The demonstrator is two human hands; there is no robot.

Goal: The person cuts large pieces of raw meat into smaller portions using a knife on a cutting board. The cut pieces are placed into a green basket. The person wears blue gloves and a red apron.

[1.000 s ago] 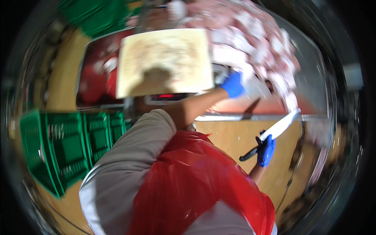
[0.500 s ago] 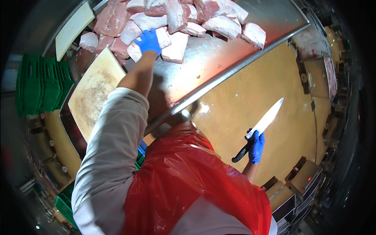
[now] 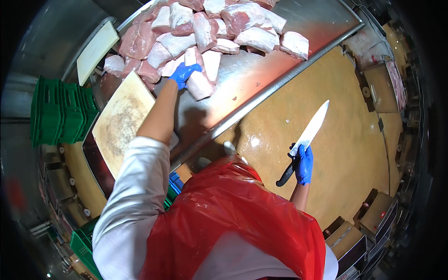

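**Left hand on a cut of meat, knife held clear of the table**

At the far left a stack of green plastic crates stands beside the steel table, with more green crates low at the left edge. Above them a pale cutting board lies near the table's upper left corner. A second, larger cutting board, stained brown in its middle, lies on the table's near end, next to the person's outstretched left arm in a white sleeve.

The left hand, in a blue glove, is closed over the top of a pale pink and white piece of meat, which lies on the bare steel at the near edge of a big heap of similar cuts. The heap covers the far part of the table, running from above the large board across to the right.

A red plastic apron fills the lower middle of the view.

To the right, off the table and over the tan floor, the right hand, also gloved in blue, grips the black handle of a long white-bladed knife, blade pointing up and away from the body.

At the far right, brown boxes sit on the floor near the lower edge, and trays with pinkish contents stand further up; no labels can be made out.
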